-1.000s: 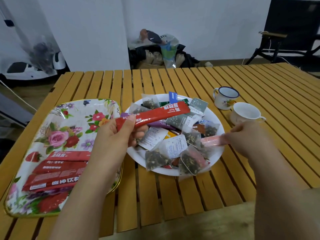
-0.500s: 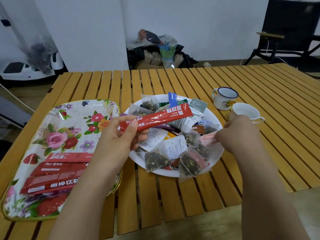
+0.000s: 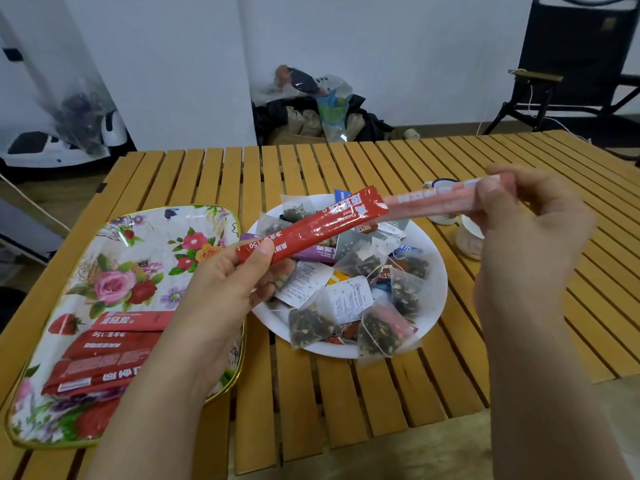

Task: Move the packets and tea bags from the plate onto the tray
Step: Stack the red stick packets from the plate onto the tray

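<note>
Red stick packets [image 3: 104,355] lie stacked in the near end of the flower-printed rectangular metal tray [image 3: 145,237], whose far half shows bare pattern. Clear pyramid tea bags [image 3: 377,332] and mixed sachets fill the round white plate [image 3: 433,306] just right of the tray; bare slatted yellow wooden table [image 3: 346,410] surrounds both. Above the plate, the left hand [image 3: 225,292] pinches a long red packet [image 3: 311,226] by its near end, and the right hand [image 3: 526,220] grips a pale pink stick packet [image 3: 433,199], blurred.
</note>
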Available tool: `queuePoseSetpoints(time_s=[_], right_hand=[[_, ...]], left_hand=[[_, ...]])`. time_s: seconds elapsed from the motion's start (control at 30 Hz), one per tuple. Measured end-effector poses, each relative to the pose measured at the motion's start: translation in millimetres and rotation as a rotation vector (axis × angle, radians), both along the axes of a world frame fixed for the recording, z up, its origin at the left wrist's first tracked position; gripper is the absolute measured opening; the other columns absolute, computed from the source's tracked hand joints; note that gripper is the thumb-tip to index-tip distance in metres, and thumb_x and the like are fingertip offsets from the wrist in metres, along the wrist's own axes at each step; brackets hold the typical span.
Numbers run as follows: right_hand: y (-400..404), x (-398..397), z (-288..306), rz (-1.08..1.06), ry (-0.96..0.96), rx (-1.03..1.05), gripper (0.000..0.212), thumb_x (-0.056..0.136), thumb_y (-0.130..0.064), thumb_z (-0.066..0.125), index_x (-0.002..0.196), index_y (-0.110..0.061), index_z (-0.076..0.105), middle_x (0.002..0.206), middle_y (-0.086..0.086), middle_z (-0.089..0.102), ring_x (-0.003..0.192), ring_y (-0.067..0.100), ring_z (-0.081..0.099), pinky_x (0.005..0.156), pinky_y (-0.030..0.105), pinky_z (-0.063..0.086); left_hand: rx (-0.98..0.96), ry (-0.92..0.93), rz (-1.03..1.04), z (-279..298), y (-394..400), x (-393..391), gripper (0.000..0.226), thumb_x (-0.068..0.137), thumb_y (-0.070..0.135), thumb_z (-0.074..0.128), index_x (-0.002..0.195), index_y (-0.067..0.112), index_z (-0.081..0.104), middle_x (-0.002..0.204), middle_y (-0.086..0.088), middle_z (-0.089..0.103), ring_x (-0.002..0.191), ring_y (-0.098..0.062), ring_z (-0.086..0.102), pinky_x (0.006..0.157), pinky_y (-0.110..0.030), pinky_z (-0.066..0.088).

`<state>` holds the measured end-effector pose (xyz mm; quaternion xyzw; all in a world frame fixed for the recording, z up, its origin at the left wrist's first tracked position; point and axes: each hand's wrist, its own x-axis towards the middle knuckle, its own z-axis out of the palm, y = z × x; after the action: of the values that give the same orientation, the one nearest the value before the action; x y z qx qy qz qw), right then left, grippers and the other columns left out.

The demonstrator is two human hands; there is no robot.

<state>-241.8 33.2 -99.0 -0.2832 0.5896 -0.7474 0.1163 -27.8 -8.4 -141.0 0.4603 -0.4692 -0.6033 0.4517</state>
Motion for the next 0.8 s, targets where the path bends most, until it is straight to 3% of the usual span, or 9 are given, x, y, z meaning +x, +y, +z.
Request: queuePoseSetpoints(time_s=[0.07,0.13,0.33,0.53,0.67,0.8], right_hand=[[-5,5,-2,0.133,-0.149,0.011,0.014,0.087,-0.003,0.058,0.09,-0.01,0.07,0.103,0.011,0.067,0.095,0.022,0.068,0.078,0.029,0.059],[-10,12,-4,0.318,-0.281,0.091,0.011,0.088,-0.001,0.059,0.089,-0.007,0.069,0.101,0.013,0.067,0.094,0.025,0.069,0.078,0.03,0.058],[-19,25,-7,0.618,-0.415,0.264,0.013,0.09,0.003,0.053,0.089,-0.003,0.064,0.103,0.016,0.069,0.091,0.023,0.071,0.067,0.024,0.059],[-10,24,-4,0.638,-0.182,0.432,0.008,0.088,-0.012,0.062,0.088,-0.012,0.071,0.09,0.007,0.073,0.085,0.016,0.073,0.066,0.027,0.058],[-3,17,-4,0.524,0.094,0.618,0.008,0.086,-0.02,0.065,0.081,-0.019,0.071,0.075,0.003,0.072,0.071,0.013,0.069,0.065,0.029,0.058],[-3,7,-13,0.419,0.331,0.877,0.013,0.083,-0.014,0.067,0.07,-0.014,0.07,0.077,0.008,0.071,0.075,0.023,0.067,0.058,0.03,0.052]], left_hand=[[0.002,0.049,-0.017,2,1,-2,0.023,0.082,0.033,0.057,0.1,0.019,0.065,0.099,-0.007,0.073,0.101,-0.019,0.067,0.081,-0.028,0.052],[0.006,0.099,-0.036,4,3,-4,0.031,0.077,0.034,0.057,0.102,0.016,0.064,0.108,-0.011,0.07,0.105,-0.02,0.066,0.083,-0.026,0.057],[-0.02,0.196,0.028,6,0,-6,0.023,0.095,0.017,0.048,0.114,0.006,0.054,0.109,-0.017,0.069,0.097,-0.022,0.071,0.084,-0.028,0.056],[-0.025,0.138,0.104,4,-1,-6,0.025,0.091,0.016,0.053,0.116,0.016,0.054,0.1,-0.006,0.061,0.079,-0.009,0.072,0.072,-0.02,0.059],[-0.026,0.109,0.132,1,-2,-5,0.023,0.092,0.015,0.052,0.115,0.012,0.054,0.107,-0.011,0.06,0.088,-0.017,0.071,0.068,-0.016,0.057],[-0.004,0.087,0.181,-2,-5,1,0.015,0.093,0.019,0.052,0.108,0.016,0.054,0.112,-0.012,0.061,0.089,-0.015,0.07,0.069,-0.017,0.058]])
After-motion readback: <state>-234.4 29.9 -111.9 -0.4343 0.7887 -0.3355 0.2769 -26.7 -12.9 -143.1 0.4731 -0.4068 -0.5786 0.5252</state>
